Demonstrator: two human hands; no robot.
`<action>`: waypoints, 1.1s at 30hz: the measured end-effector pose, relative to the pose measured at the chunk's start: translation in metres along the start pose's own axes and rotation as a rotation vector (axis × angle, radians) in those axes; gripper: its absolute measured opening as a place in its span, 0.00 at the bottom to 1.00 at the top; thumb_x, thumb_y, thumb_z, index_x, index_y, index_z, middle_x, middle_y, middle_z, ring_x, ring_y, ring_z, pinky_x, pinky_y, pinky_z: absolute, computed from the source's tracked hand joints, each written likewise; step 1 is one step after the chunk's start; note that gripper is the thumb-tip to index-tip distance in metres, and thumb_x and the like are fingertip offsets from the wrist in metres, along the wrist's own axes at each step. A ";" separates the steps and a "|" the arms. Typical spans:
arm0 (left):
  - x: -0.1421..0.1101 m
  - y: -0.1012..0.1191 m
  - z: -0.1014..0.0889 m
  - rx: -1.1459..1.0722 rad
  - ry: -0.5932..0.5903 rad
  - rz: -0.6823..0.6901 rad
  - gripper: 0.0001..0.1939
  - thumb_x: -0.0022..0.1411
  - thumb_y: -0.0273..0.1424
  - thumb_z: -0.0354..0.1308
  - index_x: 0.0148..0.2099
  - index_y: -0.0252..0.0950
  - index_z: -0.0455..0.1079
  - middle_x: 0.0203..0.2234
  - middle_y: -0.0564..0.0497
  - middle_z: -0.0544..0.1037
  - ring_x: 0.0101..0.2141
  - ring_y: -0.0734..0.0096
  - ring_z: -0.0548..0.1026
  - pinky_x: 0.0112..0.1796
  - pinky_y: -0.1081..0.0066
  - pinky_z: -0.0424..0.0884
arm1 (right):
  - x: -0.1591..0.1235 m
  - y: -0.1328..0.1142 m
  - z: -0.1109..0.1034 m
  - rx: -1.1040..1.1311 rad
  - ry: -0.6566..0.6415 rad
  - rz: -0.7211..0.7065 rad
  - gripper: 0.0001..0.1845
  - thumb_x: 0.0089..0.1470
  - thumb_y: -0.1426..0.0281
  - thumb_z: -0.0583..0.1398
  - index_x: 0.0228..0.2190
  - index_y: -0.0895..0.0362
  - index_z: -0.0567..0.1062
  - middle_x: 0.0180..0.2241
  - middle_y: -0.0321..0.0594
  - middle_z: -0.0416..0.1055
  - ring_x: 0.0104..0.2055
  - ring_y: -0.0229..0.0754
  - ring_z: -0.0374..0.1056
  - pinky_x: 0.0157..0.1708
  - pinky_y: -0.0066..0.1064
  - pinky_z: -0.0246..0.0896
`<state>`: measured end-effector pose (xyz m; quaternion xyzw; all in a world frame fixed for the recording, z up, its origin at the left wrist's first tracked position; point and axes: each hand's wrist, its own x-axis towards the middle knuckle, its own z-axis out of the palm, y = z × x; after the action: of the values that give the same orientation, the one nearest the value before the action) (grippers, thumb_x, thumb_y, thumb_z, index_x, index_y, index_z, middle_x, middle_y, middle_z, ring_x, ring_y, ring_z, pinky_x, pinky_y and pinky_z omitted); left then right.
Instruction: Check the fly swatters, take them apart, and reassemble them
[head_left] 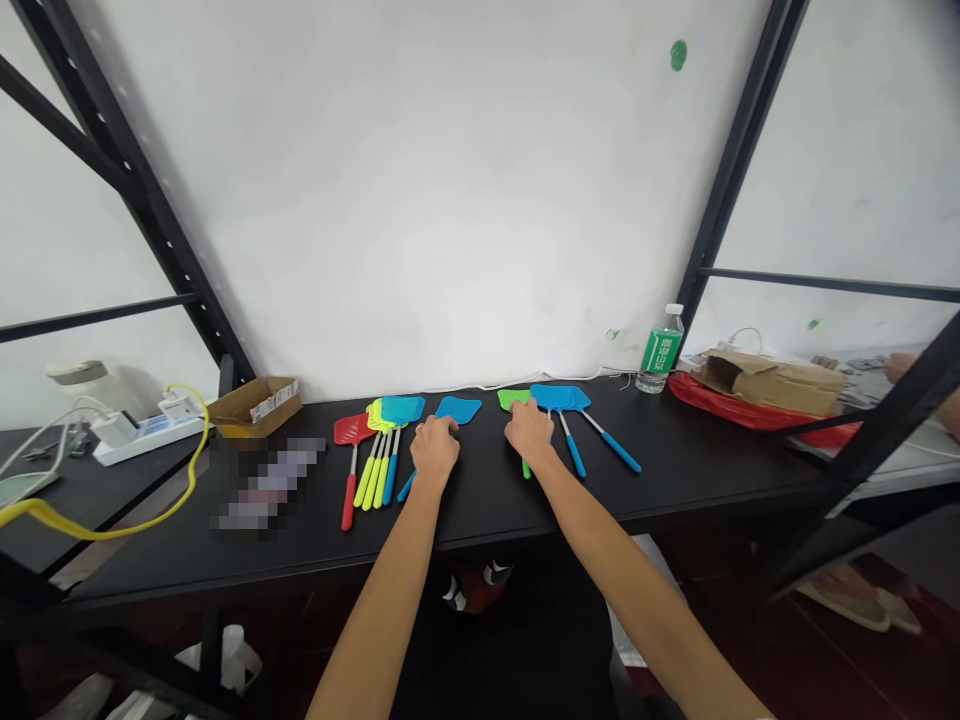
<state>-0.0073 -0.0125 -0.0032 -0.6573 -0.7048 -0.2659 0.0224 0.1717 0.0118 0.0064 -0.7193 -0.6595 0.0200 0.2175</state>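
My left hand (435, 447) is closed over the shaft of a blue fly swatter (460, 409), whose head points away to the right and whose handle shows below the fingers. Farther right, my right hand (529, 430) closes on a green fly swatter (513, 398); its grip end sticks out under the palm. Left of my left hand lie a red swatter (352, 430), several yellow swatters (372, 480) and a teal-blue swatter (402, 409), heads overlapping. Blue swatters (556, 398) fan out just right of my right hand. My fingertips are partly hidden.
The black table (480, 500) runs along a white wall. An open cardboard box (259, 408) and a blurred-out item (274, 485) are at left, beside a yellow cable (196, 460) and power strip (146, 438). A water bottle (661, 350) stands at right, near brown cardboard (772, 383).
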 end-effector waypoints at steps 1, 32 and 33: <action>0.000 0.000 0.000 0.002 0.000 -0.002 0.20 0.58 0.18 0.49 0.43 0.41 0.76 0.43 0.42 0.74 0.47 0.49 0.71 0.36 0.63 0.66 | 0.000 0.001 0.000 0.001 0.002 0.003 0.16 0.59 0.75 0.54 0.47 0.56 0.74 0.49 0.53 0.67 0.44 0.52 0.72 0.39 0.39 0.64; -0.007 0.024 -0.010 -0.300 0.297 0.551 0.20 0.64 0.20 0.49 0.54 0.41 0.70 0.50 0.48 0.75 0.51 0.65 0.72 0.53 0.66 0.66 | 0.005 -0.031 0.029 1.301 -0.304 -0.190 0.18 0.55 0.53 0.59 0.28 0.56 0.74 0.19 0.33 0.67 0.19 0.36 0.61 0.20 0.27 0.54; -0.008 0.026 -0.010 -0.311 0.294 0.563 0.20 0.64 0.21 0.50 0.56 0.42 0.68 0.51 0.48 0.74 0.52 0.65 0.71 0.52 0.67 0.67 | 0.007 -0.032 0.031 1.420 -0.313 -0.141 0.19 0.53 0.52 0.60 0.28 0.56 0.72 0.19 0.32 0.66 0.18 0.35 0.59 0.18 0.26 0.53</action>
<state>0.0153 -0.0238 0.0112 -0.7761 -0.4363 -0.4452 0.0956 0.1328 0.0287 -0.0094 -0.3494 -0.5555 0.5316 0.5355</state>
